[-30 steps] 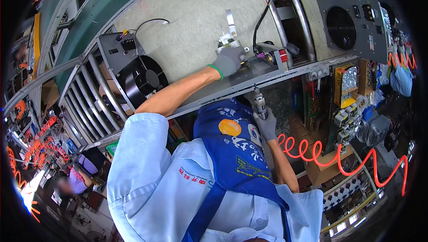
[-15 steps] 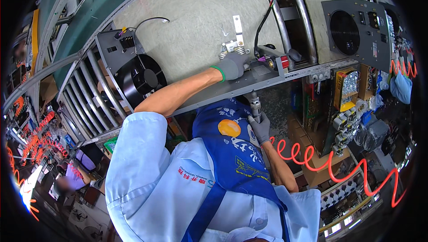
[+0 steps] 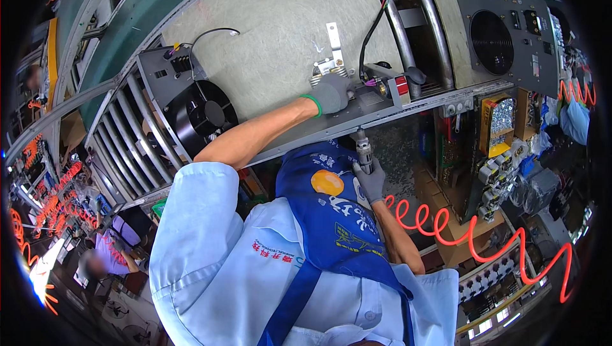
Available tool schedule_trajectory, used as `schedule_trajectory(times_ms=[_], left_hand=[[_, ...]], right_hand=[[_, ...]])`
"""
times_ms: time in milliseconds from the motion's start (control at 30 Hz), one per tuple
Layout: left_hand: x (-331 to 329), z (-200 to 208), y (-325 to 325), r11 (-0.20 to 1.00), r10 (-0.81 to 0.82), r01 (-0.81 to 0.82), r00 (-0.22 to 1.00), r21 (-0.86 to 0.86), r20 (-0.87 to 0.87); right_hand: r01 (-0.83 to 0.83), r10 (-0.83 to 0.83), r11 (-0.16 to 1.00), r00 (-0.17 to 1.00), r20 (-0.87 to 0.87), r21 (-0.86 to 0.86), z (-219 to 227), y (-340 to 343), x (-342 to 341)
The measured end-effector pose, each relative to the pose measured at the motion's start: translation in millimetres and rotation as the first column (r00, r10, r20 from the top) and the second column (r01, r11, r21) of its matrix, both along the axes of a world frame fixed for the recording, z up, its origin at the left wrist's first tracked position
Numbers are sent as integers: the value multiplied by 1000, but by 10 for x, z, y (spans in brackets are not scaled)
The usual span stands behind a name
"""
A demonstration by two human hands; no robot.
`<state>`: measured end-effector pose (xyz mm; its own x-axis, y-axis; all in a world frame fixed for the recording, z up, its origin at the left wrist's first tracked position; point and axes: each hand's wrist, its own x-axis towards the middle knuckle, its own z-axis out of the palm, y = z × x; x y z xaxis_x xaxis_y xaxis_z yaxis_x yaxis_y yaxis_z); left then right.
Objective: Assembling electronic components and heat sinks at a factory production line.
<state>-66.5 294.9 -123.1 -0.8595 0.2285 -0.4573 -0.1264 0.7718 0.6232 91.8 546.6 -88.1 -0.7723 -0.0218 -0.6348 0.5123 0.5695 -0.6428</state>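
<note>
My left hand (image 3: 333,94), in a grey glove with a green cuff, is curled closed over the grey metal panel (image 3: 287,130) at the bench's near edge. What its fingers hold is hidden. Just beyond it stands a silvery bracket (image 3: 334,40) with coiled metal parts at its base. To its right, the panel carries a red switch (image 3: 401,85) and a black cable (image 3: 368,40). Below the panel's edge, my gloved right hand (image 3: 371,182) is wrapped round a metal air screwdriver (image 3: 363,151). The tool points up toward the panel's front; its tip's contact is unclear.
A second grey panel with a black fan (image 3: 207,111) stands at the left, and another fan panel (image 3: 500,40) at the right. A red coiled air hose (image 3: 472,237) runs right from the tool. Boxes of screws (image 3: 497,123) sit beside the bench. Another person (image 3: 115,244) sits far left.
The panel with its bracket and cable has shifted slightly left in view. Both hands keep nearly the same places, the right with the screwdriver.
</note>
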Motion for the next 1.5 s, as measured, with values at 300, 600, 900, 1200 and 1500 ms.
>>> schedule_trajectory(times_ms=[300, 600, 900, 1200, 1500], left_hand=[[-114, 35, 206, 985, -30, 35, 999, -168, 35], [58, -66, 23, 996, 26, -29, 999, 89, 38], [11, -61, 95, 998, -63, 64, 996, -16, 64], [-360, 511, -658, 928, 371, -367, 911, -58, 178], [-784, -51, -778, 981, 12, -76, 943, 181, 332]], right_hand=[[-40, 39, 998, 999, 19, 54, 97, 102, -121], [-147, 151, 982, 988, -27, 123, -38, 242, -199], [-120, 124, 989, 992, -36, 87, -87, 183, -146], [-134, 137, 985, 991, -13, 112, -95, 229, -161], [-143, 144, 986, 990, -6, 88, 21, 223, -212]])
